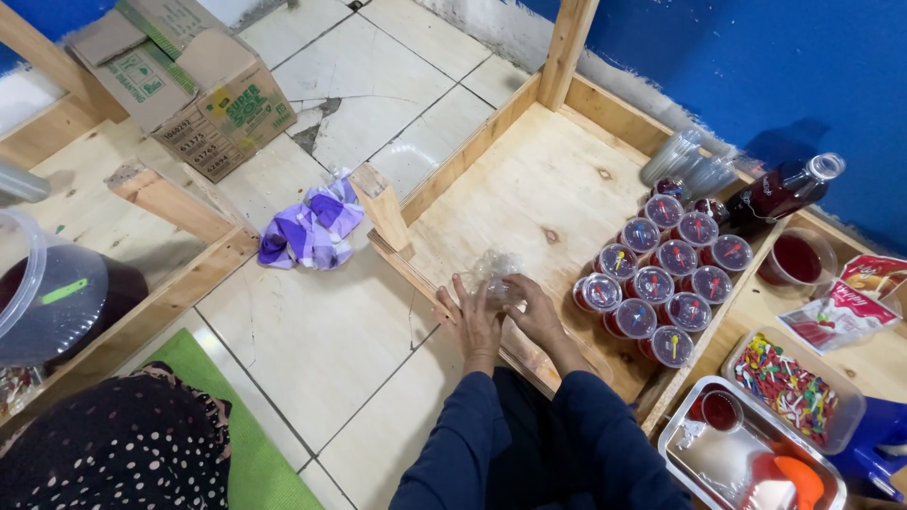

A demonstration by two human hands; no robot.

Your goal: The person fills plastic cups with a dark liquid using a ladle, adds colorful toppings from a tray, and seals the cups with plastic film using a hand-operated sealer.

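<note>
Far left: clear plastic tub [42,302] of dark liquid on a plywood bench [90,212], polka-dot cloth [123,449] and green mat [255,463] below it. Cardboard box [189,85] sits up top on the bench edge. Floor [321,340] is pale tile, cracked, with a purple-white checked cloth [312,229] lying on it. Centre: left hand [475,321] and right hand [534,312] meet over the wooden rail [416,274] of a second plywood bench [529,179]; fingers of both are closed on a crumpled clear plastic bag [493,274], held just above the rail. Right: cluster of lidded cups [661,274] of red drink, touching each other, stack of empty clear cups [685,161] and a bottle [784,194] of dark red liquid behind. Far right: tub of coloured picks [789,382], metal tray [727,463]. Blue wall [756,66] behind.
</note>
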